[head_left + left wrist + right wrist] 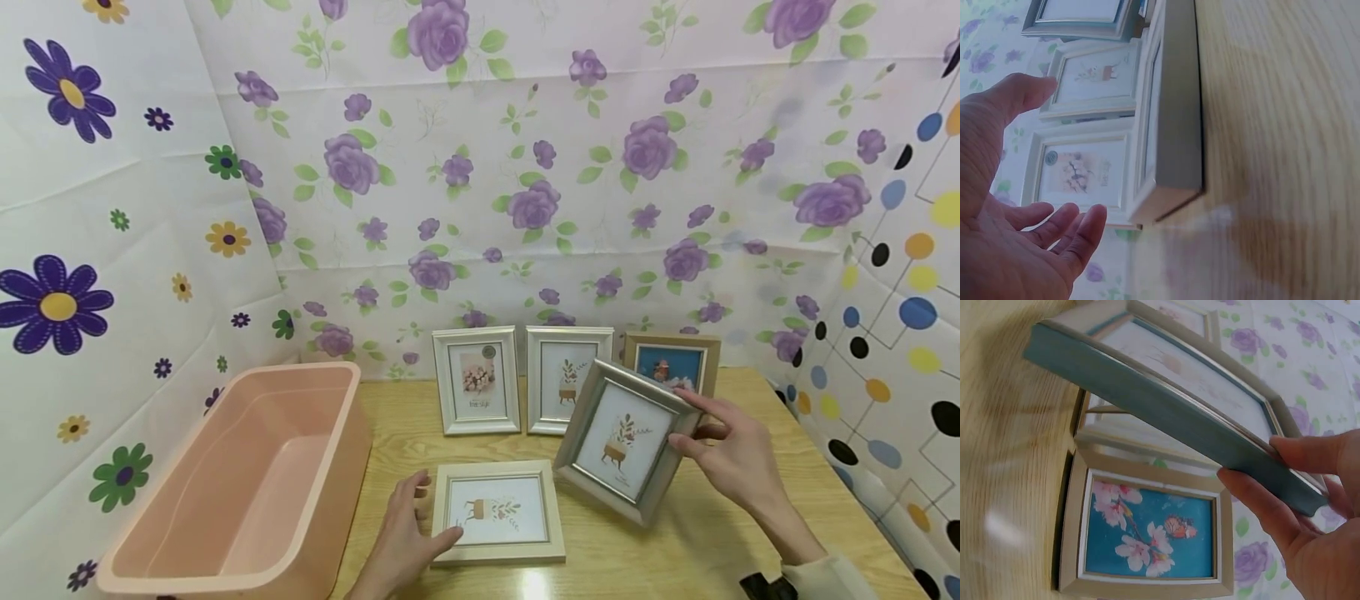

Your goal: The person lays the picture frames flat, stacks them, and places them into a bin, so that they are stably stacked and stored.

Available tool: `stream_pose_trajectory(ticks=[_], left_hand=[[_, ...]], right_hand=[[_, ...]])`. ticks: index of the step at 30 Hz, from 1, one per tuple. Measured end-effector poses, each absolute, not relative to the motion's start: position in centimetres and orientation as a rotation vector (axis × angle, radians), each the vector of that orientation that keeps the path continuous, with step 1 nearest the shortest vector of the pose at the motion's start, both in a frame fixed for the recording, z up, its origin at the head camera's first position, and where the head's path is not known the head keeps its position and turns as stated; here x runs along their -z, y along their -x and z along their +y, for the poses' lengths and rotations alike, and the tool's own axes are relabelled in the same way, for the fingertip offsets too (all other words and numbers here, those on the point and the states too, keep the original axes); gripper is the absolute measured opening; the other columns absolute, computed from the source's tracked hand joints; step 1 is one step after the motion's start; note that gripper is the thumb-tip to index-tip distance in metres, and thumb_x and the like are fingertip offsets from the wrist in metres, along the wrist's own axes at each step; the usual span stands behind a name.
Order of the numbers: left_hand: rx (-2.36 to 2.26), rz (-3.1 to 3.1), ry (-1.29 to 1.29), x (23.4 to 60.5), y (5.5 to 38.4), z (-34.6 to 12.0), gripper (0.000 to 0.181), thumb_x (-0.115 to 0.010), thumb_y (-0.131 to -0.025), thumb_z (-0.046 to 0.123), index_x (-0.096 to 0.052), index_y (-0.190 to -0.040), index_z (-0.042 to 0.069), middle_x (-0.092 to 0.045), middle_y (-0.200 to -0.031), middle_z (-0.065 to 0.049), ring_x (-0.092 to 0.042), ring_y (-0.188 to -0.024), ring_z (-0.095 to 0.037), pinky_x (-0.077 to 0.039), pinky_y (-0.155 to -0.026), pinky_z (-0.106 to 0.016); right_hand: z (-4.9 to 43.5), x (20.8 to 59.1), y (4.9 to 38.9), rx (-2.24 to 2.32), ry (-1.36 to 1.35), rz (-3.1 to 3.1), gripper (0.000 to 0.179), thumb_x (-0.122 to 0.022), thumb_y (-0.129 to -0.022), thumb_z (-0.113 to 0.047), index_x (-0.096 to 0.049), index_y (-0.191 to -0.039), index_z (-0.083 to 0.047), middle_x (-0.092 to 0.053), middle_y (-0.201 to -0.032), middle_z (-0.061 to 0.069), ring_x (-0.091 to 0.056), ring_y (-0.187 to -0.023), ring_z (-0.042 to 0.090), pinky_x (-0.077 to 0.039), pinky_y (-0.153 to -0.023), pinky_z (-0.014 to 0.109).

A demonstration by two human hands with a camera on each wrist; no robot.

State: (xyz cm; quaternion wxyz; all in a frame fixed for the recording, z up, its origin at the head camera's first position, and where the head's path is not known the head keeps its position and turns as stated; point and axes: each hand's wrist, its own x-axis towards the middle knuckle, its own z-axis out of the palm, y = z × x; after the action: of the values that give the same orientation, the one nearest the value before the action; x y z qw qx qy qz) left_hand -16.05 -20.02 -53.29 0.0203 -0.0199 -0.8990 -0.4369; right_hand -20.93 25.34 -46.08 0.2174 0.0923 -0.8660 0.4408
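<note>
My right hand (738, 454) pinches a silver-grey picture frame (626, 440) by its upper right edge, thumb on the front. The frame is tilted, partly in front of a tan frame (1147, 534) with a blossom-and-butterfly picture. In the right wrist view, its lower end is off the table. A cream picture frame (495, 512) lies flat, picture up, in front of me. Beside its left end is my left hand (405, 533), fingers spread and loosely bent, holding nothing; the left wrist view shows a bare palm.
Two white picture frames, one with a pink flower picture (477, 375) and one with a plant picture (567, 367), stand upright at the back against the flowered cloth (480, 208). A pink plastic tub (345, 417) occupies the left side of the wooden table (401, 417).
</note>
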Motion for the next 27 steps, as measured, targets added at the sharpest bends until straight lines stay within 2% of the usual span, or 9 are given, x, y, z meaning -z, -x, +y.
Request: stream_pose_trajectory(ticks=[3, 6, 8, 14, 20, 23, 27], left_hand=[[1.403, -2.763, 0.067, 52.9, 16.0, -19.7, 0.09, -0.095, -0.083, 0.028, -0.047, -0.155, 0.002, -0.057, -0.143, -0.018, -0.061, -0.119, -0.029, -0.057, -0.09, -0.039], [1.452, -2.729, 0.072, 52.7, 15.9, -19.3, 0.088, -0.094, -0.085, 0.028, -0.047, -0.154, 0.002, -0.057, -0.146, -0.019, -0.062, -0.117, -0.029, -0.058, -0.089, -0.035], [1.483, -2.691, 0.089, 52.5, 15.9, -19.0, 0.085, -0.093, -0.086, 0.026, -0.048, -0.153, 0.001, -0.058, -0.145, -0.02, -0.062, -0.12, -0.031, -0.059, -0.09, -0.033], [1.645, -2.579, 0.107, 52.3, 16.1, -17.9, 0.078, -0.09, -0.089, 0.025, -0.051, -0.152, 0.0, -0.062, -0.143, -0.02, -0.061, -0.13, -0.041, -0.061, -0.096, -0.033], [1.872, -2.492, 0.17, 52.1, 16.1, -16.6, 0.08, -0.085, -0.094, 0.024, -0.046, -0.158, -0.003, -0.059, -0.149, -0.022, -0.063, -0.129, -0.043, -0.061, -0.1, -0.03], [2.053, -2.422, 0.261, 52.0, 16.1, -16.0, 0.078, -0.078, -0.098, 0.02, -0.04, -0.16, -0.009, -0.054, -0.154, -0.028, -0.061, -0.133, -0.046, -0.059, -0.101, -0.025], [2.389, -2.268, 0.384, 51.8, 16.2, -15.3, 0.078, -0.063, -0.105, 0.017, -0.026, -0.163, -0.018, -0.041, -0.163, -0.039, -0.052, -0.149, -0.048, -0.054, -0.107, -0.019]], right_hand=[[25.3, 45.8, 20.4, -1.336, -0.093, -2.41, 0.07, -0.088, -0.088, -0.002, -0.064, -0.153, -0.012, -0.07, -0.13, 0.009, -0.071, -0.079, -0.01, -0.058, -0.055, 0.026], [25.2, 45.6, 19.9, -1.489, 0.029, -2.385, 0.072, -0.087, -0.091, -0.006, -0.06, -0.157, -0.015, -0.067, -0.121, -0.012, -0.075, -0.082, -0.005, -0.064, -0.061, 0.029], [25.1, 45.6, 19.6, -1.618, 0.079, -2.339, 0.075, -0.087, -0.091, -0.006, -0.058, -0.159, -0.015, -0.063, -0.114, -0.019, -0.078, -0.084, -0.002, -0.066, -0.067, 0.029], [23.8, 45.7, 18.5, -2.072, 0.186, -2.041, 0.082, -0.087, -0.086, 0.008, -0.055, -0.16, -0.008, -0.066, -0.108, -0.009, -0.082, -0.086, 0.006, -0.067, -0.073, 0.031], [22.0, 45.6, 17.3, -2.223, 0.369, -1.943, 0.087, -0.085, -0.087, 0.01, -0.049, -0.164, -0.008, -0.068, -0.105, -0.01, -0.082, -0.087, 0.006, -0.068, -0.076, 0.032], [21.1, 45.6, 16.8, -2.253, 0.431, -1.936, 0.088, -0.084, -0.088, 0.01, -0.047, -0.165, -0.008, -0.067, -0.107, -0.009, -0.083, -0.087, 0.008, -0.068, -0.078, 0.034], [19.9, 45.9, 16.1, -2.275, 0.484, -1.922, 0.087, -0.084, -0.088, 0.009, -0.048, -0.165, -0.009, -0.064, -0.113, -0.007, -0.083, -0.089, 0.012, -0.068, -0.079, 0.037]])
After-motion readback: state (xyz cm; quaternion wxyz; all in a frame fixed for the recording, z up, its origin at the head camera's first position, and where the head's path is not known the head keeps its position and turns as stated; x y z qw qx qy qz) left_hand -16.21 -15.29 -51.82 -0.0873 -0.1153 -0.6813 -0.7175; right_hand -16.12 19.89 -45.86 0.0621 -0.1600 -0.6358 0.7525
